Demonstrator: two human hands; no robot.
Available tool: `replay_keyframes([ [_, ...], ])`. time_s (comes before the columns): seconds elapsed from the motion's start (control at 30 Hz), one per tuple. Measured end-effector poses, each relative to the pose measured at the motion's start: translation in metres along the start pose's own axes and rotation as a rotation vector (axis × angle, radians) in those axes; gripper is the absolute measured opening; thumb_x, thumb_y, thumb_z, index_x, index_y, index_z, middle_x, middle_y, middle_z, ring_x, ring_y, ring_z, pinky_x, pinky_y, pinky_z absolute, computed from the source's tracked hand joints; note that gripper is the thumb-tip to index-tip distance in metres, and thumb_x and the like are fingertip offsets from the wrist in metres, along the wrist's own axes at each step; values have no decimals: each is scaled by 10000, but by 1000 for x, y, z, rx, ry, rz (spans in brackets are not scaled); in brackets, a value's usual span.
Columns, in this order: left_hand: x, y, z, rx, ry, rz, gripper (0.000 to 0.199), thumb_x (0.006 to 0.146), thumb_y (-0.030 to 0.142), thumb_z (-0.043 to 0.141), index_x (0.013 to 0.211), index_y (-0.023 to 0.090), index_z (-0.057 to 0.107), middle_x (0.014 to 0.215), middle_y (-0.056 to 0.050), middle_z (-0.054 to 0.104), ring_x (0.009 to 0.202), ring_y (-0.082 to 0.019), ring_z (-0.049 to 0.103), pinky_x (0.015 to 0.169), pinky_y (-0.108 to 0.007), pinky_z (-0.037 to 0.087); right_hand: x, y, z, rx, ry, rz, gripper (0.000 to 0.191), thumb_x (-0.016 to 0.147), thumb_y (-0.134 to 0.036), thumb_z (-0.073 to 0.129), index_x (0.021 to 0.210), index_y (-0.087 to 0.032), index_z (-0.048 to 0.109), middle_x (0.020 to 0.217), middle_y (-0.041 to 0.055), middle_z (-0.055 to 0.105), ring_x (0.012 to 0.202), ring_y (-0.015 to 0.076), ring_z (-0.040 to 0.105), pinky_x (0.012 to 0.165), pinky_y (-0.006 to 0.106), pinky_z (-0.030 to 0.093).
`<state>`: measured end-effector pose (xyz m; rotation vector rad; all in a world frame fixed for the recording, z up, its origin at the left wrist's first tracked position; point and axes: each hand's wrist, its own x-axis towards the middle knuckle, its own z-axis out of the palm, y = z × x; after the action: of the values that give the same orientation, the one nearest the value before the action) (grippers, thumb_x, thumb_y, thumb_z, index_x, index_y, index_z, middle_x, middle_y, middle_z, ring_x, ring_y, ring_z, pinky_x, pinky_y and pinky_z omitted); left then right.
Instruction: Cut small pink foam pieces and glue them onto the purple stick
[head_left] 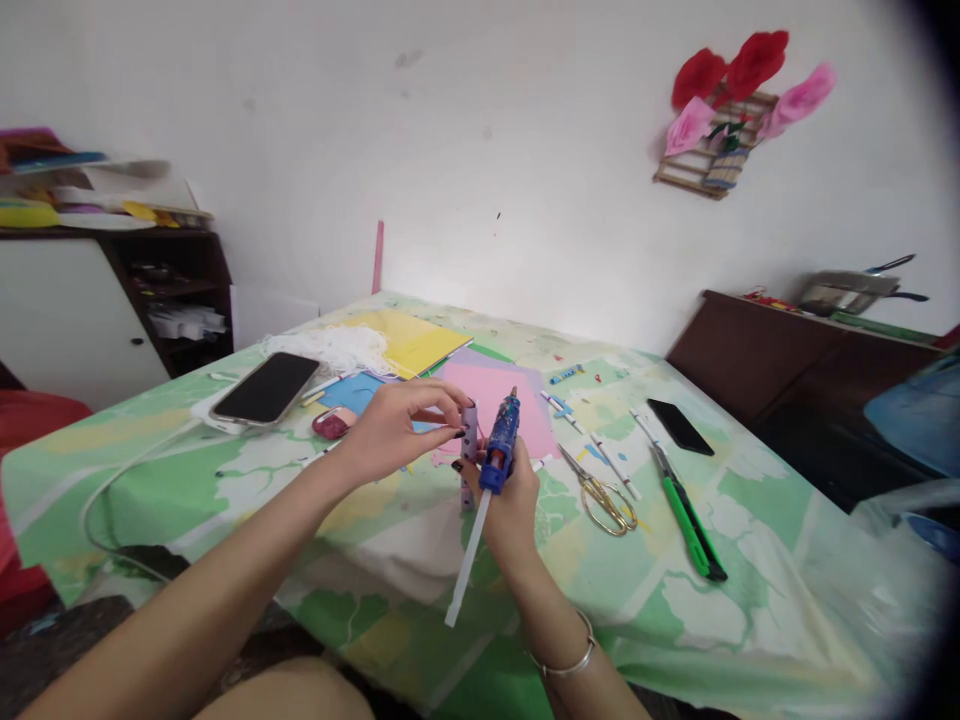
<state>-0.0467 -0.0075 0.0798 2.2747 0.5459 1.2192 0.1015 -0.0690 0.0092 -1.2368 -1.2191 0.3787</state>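
Observation:
Upright between my hands is a narrow purple tube (468, 440) with dark spots. The thumb and fingers of my left hand (397, 428) pinch it near its top. My right hand (514, 505) is wrapped round a blue glue gun (501, 445), its nozzle pointing up and away and a whitish glue stick (469, 560) hanging out of its back end. The right thumb also touches the lower part of the tube. Behind them lie pink paper (506, 400) and purple paper (546, 378) on the table.
Gold-handled scissors (604, 502), a green cutter (690, 525), thin white sticks (615, 465) and a black phone (680, 427) lie to the right. Another phone (266, 388), white string (337, 348) and a yellow sheet (416, 340) are at the left and back of the patterned tablecloth (300, 525).

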Motion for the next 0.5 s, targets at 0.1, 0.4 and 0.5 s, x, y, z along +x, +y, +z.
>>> replay_keyframes([
  [0.1,-2,-1,2,-11,13,-10,58,767,112,645,730,155,659,992,-64,704,920,-154,671,743,-228,588,0,0,-12,7,0,-52,213,769,-292,636,932,-178,561,850,49,660,730,185,612,656,307,478],
  [0.4,-1,0,6,9,50,77,54,776,130,654,731,147,677,935,-76,727,871,-160,692,741,-235,593,-22,-20,-60,42,-109,-79,219,792,-397,613,752,-182,616,654,5,593,565,140,532,538,270,424],
  [0.5,-1,0,7,14,48,98,64,781,120,645,732,147,676,942,-77,730,873,-161,694,747,-235,590,-28,-22,-65,47,-155,-81,214,793,-399,612,765,-186,613,647,7,590,554,140,524,502,261,406],
])
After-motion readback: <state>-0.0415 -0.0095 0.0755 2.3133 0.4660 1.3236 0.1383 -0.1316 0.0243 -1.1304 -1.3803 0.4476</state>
